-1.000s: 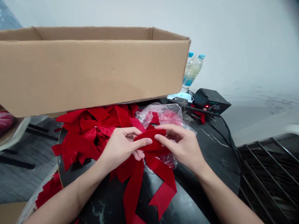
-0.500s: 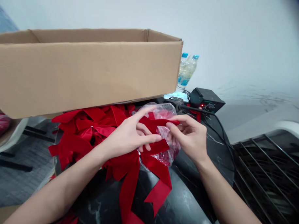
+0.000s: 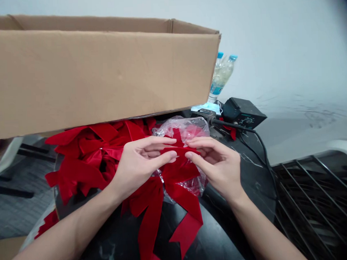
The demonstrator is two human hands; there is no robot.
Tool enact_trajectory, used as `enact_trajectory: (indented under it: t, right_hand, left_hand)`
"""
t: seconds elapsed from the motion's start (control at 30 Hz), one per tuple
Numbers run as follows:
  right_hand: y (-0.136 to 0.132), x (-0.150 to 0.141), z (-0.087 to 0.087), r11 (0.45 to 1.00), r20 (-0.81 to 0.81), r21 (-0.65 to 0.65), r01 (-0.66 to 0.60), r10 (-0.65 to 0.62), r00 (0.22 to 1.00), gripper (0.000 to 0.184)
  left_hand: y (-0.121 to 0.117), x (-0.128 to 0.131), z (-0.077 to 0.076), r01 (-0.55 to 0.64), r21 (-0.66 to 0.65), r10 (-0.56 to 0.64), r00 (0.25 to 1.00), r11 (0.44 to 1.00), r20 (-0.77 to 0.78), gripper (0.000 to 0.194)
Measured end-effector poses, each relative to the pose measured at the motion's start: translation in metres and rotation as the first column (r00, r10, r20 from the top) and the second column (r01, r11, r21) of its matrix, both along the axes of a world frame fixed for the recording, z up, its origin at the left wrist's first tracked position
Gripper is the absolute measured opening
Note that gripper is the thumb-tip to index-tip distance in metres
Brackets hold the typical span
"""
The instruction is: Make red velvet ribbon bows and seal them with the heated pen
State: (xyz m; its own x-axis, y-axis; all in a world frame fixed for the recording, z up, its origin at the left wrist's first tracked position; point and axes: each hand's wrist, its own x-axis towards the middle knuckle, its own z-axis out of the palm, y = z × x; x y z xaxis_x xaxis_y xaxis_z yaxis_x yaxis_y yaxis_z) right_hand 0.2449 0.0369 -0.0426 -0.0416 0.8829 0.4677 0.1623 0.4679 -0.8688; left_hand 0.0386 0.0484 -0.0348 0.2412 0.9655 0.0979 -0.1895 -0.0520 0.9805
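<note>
A red velvet ribbon bow [image 3: 175, 183] lies on a dark marbled table [image 3: 219, 238], its long tails trailing toward me. My left hand [image 3: 140, 163] pinches the bow's top loop between thumb and fingers. My right hand [image 3: 217, 164] pinches the same loop from the right side, fingertips almost meeting the left ones. A clear plastic bag [image 3: 187, 131] with more red ribbon sits just behind and under the bow.
A heap of red bows [image 3: 86, 155] covers the table's left part. A big open cardboard box [image 3: 103, 71] stands behind it. Two water bottles [image 3: 221, 75], a black control unit [image 3: 244, 112] with a cable, and a black wire rack [image 3: 315, 201] are on the right.
Half a second ago my hands were spread apart with the loop open; now they have come together, pinching the loop flat above the bow's centre. The view shifted slightly.
</note>
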Motion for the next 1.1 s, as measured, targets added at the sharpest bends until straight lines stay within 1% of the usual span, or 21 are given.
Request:
enact_trajectory:
  t: [0.17, 0.23, 0.3, 0.33, 0.4, 0.47, 0.5, 0.57, 0.6, 0.7, 0.9, 0.97, 1.03, 1.1]
  right_hand:
    - [-0.001, 0.002, 0.001, 0.996, 0.067, -0.080, 0.025, -0.019, 0.998, 0.026]
    - [0.000, 0.003, 0.002, 0.995, 0.088, -0.102, 0.019, -0.010, 0.996, 0.023]
    - [0.000, 0.005, 0.004, 0.993, 0.094, -0.118, 0.012, -0.001, 0.996, 0.020]
    - [0.000, 0.006, 0.006, 0.990, 0.096, -0.140, -0.007, 0.021, 0.995, 0.020]
    - [0.001, 0.009, 0.010, 0.975, 0.118, -0.209, -0.075, 0.101, 0.988, 0.031]
    - [0.001, 0.012, 0.014, 0.966, 0.219, -0.234, -0.110, 0.163, 0.962, 0.038]
    - [0.002, 0.014, 0.017, 0.972, 0.294, -0.212, -0.103, 0.164, 0.942, 0.037]
    - [0.003, 0.016, 0.021, 0.989, 0.434, -0.131, -0.069, 0.120, 0.893, 0.026]
    - [0.004, 0.017, 0.023, 0.993, 0.477, -0.102, -0.064, 0.105, 0.873, 0.021]
    - [0.006, 0.018, 0.026, 0.993, 0.511, -0.087, -0.083, 0.115, 0.852, 0.018]
    - [0.007, 0.021, 0.027, 0.984, 0.502, -0.146, -0.103, 0.164, 0.849, 0.016]
    - [0.007, 0.020, 0.028, 0.983, 0.515, -0.146, -0.109, 0.170, 0.840, 0.015]
    - [0.006, 0.019, 0.029, 0.986, 0.560, -0.118, -0.118, 0.164, 0.812, 0.014]
    - [0.004, 0.018, 0.031, 0.988, 0.631, -0.080, -0.135, 0.155, 0.760, 0.012]
  left_hand:
    - [0.000, -0.002, 0.004, -0.014, 0.007, 0.015, 0.991, 1.000, -0.136, 0.036]
    - [0.000, -0.002, 0.006, -0.006, -0.016, 0.002, 0.982, 1.000, -0.188, 0.039]
    - [-0.001, -0.002, 0.008, 0.008, -0.039, -0.015, 0.980, 0.999, -0.197, 0.041]
    - [-0.001, -0.002, 0.008, 0.015, -0.046, -0.024, 0.982, 0.999, -0.189, 0.042]
    - [-0.001, -0.001, 0.007, 0.034, -0.060, -0.044, 0.984, 0.998, -0.173, 0.044]
    - [-0.001, -0.001, 0.006, 0.055, -0.076, -0.067, 0.984, 0.996, -0.168, 0.045]
    - [0.000, 0.000, 0.006, 0.066, -0.083, -0.079, 0.983, 0.994, -0.168, 0.046]
    - [0.000, 0.000, 0.005, 0.092, -0.097, -0.108, 0.979, 0.991, -0.170, 0.046]
    - [0.000, -0.001, 0.006, 0.102, -0.103, -0.119, 0.978, 0.989, -0.173, 0.046]
    - [0.001, -0.001, 0.007, 0.115, -0.121, -0.136, 0.974, 0.986, -0.179, 0.045]
    - [0.001, -0.003, 0.006, 0.129, -0.123, -0.148, 0.976, 0.984, -0.161, 0.044]
    - [0.001, -0.002, 0.006, 0.135, -0.122, -0.155, 0.973, 0.983, -0.169, 0.045]
    - [0.000, -0.001, 0.006, 0.133, -0.114, -0.153, 0.969, 0.985, -0.193, 0.045]
    - [-0.002, 0.000, 0.008, 0.129, -0.096, -0.148, 0.960, 0.987, -0.238, 0.044]
